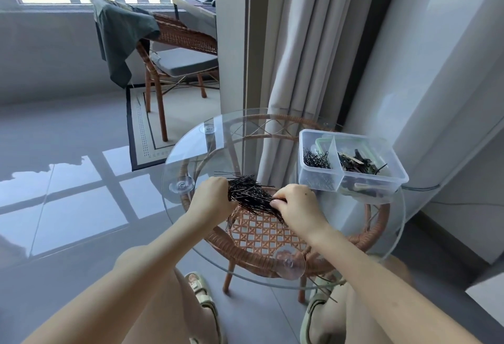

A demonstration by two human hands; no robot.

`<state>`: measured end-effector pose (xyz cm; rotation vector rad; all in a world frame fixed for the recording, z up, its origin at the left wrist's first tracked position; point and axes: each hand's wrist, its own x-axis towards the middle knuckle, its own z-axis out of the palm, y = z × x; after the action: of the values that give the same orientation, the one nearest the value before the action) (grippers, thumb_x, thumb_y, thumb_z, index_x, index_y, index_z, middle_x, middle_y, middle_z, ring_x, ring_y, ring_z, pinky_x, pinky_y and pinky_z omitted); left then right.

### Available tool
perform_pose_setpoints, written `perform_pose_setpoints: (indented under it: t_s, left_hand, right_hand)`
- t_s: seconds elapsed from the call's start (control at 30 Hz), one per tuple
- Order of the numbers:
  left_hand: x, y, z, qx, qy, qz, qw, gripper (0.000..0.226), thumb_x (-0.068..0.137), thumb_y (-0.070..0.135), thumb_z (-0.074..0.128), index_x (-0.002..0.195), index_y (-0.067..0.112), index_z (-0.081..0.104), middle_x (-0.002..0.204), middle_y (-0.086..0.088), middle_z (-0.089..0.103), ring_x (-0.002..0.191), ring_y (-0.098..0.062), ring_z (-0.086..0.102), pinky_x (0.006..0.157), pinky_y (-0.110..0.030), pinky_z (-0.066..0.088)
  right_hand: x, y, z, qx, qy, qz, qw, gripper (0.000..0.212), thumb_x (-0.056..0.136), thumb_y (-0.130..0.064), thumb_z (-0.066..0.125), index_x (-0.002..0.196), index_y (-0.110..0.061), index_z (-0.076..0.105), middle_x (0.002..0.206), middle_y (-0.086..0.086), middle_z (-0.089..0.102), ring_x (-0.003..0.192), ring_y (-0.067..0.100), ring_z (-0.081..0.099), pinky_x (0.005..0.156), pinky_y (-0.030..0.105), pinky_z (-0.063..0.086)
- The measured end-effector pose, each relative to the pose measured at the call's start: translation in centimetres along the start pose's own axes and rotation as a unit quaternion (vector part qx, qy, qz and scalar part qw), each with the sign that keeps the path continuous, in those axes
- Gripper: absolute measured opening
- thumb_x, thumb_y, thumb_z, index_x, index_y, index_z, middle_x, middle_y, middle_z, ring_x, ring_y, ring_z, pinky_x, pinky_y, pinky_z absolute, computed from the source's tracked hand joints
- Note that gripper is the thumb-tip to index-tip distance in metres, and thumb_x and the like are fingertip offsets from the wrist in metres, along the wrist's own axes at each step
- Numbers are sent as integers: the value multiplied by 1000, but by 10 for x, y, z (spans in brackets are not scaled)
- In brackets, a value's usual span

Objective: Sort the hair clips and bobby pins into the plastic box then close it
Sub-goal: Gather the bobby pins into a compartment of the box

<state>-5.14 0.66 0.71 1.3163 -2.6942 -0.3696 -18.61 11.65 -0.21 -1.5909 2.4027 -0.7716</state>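
A thick bundle of black bobby pins (249, 195) lies on the round glass table (191, 223) between my hands. My left hand (211, 197) grips the bundle's left end and my right hand (298, 206) pinches its right end. To the right stands the clear plastic box (351, 180), open, with a divider. Its left compartment holds bobby pins (316, 159); its right compartment holds dark hair clips (357, 162). A green-rimmed lid (323, 140) seems to lie under or behind the box.
The glass top rests on a rattan frame (261, 234) with suction cups. The box sits at the table's right edge, near grey curtains (297, 57). A few pins (324, 287) lie near my feet. A rattan chair (177, 52) stands far behind.
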Motion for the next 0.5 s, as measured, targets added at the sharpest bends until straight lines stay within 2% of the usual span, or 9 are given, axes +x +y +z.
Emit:
perform_pose_setpoints:
  t_s: [0.07,0.17,0.23,0.3,0.4,0.47,0.5]
  left_hand:
    - [2,1,-1,2,0,-7,1000,41,83,15,59,53,11,31,55,0,36,64,-23,40,57,-29,31]
    - [8,0,-1,10,-5,-18,1000,39,76,0,55,49,9,29,51,-4,34,59,-24,38,52,-30,32]
    - [11,-1,0,6,-1,-23,1000,38,71,-7,51,47,9,26,50,-5,30,53,-22,34,46,-29,29]
    - [14,-2,-1,-6,5,-33,999,37,67,-10,50,46,9,26,49,-5,28,50,-20,31,43,-26,25]
    - [18,-6,1,-29,14,-46,998,34,65,-9,54,43,7,34,48,-7,35,51,-22,38,47,-30,32]
    - [21,-9,0,-53,23,-50,997,31,64,-6,58,43,8,40,51,-10,42,52,-23,43,48,-29,36]
    - [22,-11,-1,-65,26,-54,996,32,64,-6,59,42,9,40,50,-9,42,50,-23,42,46,-28,35]
  right_hand:
    - [-1,1,-9,26,11,9,1000,22,85,-17,62,76,1,72,73,15,70,73,27,63,71,36,51]
    - [-7,1,-25,45,11,24,999,26,85,-16,62,69,2,70,65,17,68,63,26,60,61,31,46]
    - [-11,1,-36,58,18,27,998,28,86,-16,63,66,4,68,63,21,67,58,28,59,58,32,44]
    - [-13,0,-50,73,42,29,996,23,85,-15,64,75,4,72,69,22,70,64,32,64,61,33,49]
    - [-11,2,-74,76,112,26,990,19,84,-13,65,77,3,73,69,20,71,67,33,66,56,20,45]
    - [-2,8,-89,54,161,31,985,22,84,-11,65,72,6,71,64,22,69,60,33,63,53,27,40]
    - [6,13,-93,37,174,45,983,24,84,-11,65,67,5,70,59,22,66,55,30,58,53,26,37]
